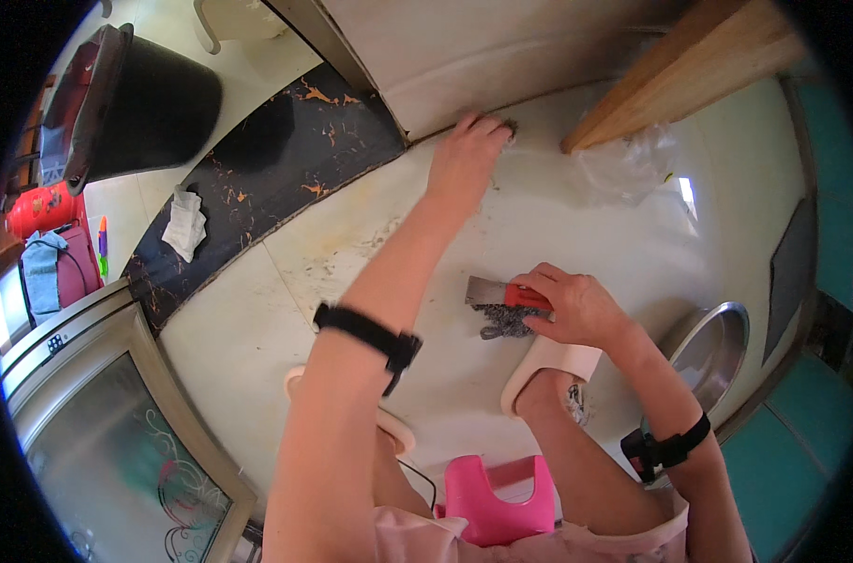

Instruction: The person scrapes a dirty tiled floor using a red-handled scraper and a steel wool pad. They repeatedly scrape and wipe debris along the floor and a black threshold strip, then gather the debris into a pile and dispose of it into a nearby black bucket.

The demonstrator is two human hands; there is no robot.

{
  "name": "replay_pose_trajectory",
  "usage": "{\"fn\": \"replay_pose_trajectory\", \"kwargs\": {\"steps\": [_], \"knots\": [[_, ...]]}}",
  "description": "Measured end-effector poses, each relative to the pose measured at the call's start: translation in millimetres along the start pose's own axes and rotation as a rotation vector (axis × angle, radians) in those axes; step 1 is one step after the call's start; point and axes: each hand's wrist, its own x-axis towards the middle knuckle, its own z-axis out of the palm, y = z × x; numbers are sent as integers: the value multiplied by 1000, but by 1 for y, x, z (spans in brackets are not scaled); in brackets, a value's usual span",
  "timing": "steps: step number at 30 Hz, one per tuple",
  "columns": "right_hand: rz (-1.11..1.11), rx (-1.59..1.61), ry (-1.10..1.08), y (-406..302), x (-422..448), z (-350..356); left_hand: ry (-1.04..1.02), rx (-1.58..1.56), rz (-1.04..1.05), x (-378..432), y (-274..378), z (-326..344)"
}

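My left hand [472, 158] reaches to the foot of the pale wall panel [525, 42], fingers curled on a small dark-and-white wad [511, 131] against the floor. Its exact kind is hard to tell. In my right hand [577, 302] is the red handle of a putty knife [486, 290], its flat metal blade pointing left. A grey steel-wool scourer [507, 321] lies just below the handle, by my right fingertips; part of it is hidden. Dark smears of dirt [335, 260] mark the light floor tiles [426, 260] left of my hands.
A wooden post [679, 77] and clear plastic bag [627, 165] stand at upper right, a metal basin [711, 352] below them. A pink stool [500, 500] is under me. At left are a black bin [155, 98], a crumpled tissue [185, 224] on a dark marble threshold [278, 148], and a glass door [124, 450].
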Motion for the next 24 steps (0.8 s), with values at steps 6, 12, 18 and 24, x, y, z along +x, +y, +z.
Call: {"fn": "replay_pose_trajectory", "kwargs": {"steps": [6,12,18,24], "knots": [[-21,44,29,-5,-2,4,-329,292,220,17,-39,6],[2,54,18,0,-14,6,-128,111,77,-50,-65,-31],[30,-9,-63,3,-11,1,-171,74,-81,-126,-50,-67],[50,-158,-152,-5,-9,11,-286,-56,-140,-181,-26,-97]]}}
